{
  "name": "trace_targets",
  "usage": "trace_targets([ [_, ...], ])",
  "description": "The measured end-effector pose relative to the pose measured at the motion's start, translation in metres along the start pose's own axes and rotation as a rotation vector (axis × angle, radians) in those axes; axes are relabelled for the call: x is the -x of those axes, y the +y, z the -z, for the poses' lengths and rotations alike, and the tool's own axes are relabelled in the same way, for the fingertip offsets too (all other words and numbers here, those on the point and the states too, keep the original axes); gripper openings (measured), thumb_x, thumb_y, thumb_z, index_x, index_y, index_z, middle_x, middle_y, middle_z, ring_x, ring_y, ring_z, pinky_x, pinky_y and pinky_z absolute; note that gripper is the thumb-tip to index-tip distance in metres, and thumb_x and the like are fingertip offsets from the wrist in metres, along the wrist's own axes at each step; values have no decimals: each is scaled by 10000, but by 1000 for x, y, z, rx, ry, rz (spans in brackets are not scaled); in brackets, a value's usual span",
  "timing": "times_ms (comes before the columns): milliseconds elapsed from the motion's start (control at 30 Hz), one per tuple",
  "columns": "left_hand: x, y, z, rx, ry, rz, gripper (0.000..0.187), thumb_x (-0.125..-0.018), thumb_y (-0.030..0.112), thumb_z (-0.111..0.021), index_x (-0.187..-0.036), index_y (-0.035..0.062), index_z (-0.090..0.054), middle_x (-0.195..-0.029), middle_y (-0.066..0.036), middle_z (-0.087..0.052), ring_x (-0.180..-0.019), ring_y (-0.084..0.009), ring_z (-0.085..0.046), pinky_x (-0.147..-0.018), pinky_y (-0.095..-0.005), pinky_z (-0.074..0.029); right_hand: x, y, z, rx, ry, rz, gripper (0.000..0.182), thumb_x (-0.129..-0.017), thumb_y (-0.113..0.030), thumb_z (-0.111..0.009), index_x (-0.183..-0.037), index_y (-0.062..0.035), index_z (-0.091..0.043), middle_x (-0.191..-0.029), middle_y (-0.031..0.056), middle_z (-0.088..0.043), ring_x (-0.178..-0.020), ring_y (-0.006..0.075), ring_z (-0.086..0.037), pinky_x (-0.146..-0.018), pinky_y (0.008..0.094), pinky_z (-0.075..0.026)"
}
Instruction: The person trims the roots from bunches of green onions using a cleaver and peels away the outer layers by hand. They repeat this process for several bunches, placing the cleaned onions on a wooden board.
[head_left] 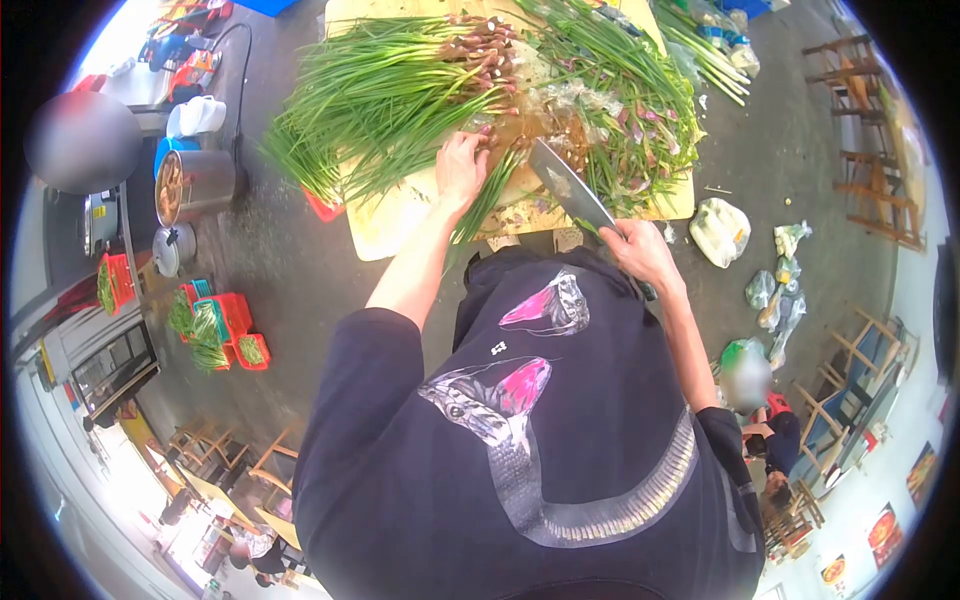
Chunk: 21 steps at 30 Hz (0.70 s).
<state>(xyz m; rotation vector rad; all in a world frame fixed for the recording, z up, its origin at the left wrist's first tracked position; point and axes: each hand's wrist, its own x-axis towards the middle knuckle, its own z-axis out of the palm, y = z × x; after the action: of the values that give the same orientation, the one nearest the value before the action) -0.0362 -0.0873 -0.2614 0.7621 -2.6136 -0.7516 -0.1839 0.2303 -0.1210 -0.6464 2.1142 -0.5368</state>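
Observation:
A wooden board (375, 225) bears a large heap of green onions (390, 95), their root ends pointing right. My left hand (463, 168) is closed around a few green onions near their root ends, the leaves hanging toward me. In my right hand (640, 250) is a cleaver (570, 185), gripped by the handle, its broad blade slanting up and left over the board with the tip close to the held roots. Right of the blade lie loose greens and purplish trimmings (640, 140), with brown roots and clear plastic among them.
Left on the floor are a metal pot (205, 187), a lid (173, 250) and red baskets (235, 315) of greens. A white bag (720, 232) and several smaller bags lie right of the board. Wooden chairs and other people are farther off.

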Motion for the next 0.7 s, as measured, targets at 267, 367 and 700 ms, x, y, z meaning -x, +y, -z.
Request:
trace_targets([
  [267, 3, 2, 1, 89, 28, -30, 243, -911, 159, -761, -1141, 82, -777, -1114, -146, -759, -1069, -358, -706, -958, -445, -555, -4, 5, -6, 54, 1, 28, 396, -1002, -354, -655, -937, 28, -737, -739, 256, -644, -722, 388, -689, -734, 483, -525],
  [367, -5, 29, 1, 186, -59, 94, 264, -912, 201, -777, -1140, 69, -774, -1147, -171, -734, -1088, -360, -695, -966, -462, -548, -6, 6, -6, 5, -14, 19, 402, -1006, -355, -658, -912, 28, -737, -710, 210, -659, -656, 317, -688, -699, 453, -537],
  [700, -9, 38, -31, -73, -32, -9, 328, -861, 222, -773, -1140, 58, -724, -1100, -163, -688, -1084, -367, -652, -950, -498, -522, -23, 16, -26, -409, -92, -83, 387, -1029, -338, -662, -927, 29, -729, -708, 51, -685, -602, 125, -647, -581, 316, -535],
])
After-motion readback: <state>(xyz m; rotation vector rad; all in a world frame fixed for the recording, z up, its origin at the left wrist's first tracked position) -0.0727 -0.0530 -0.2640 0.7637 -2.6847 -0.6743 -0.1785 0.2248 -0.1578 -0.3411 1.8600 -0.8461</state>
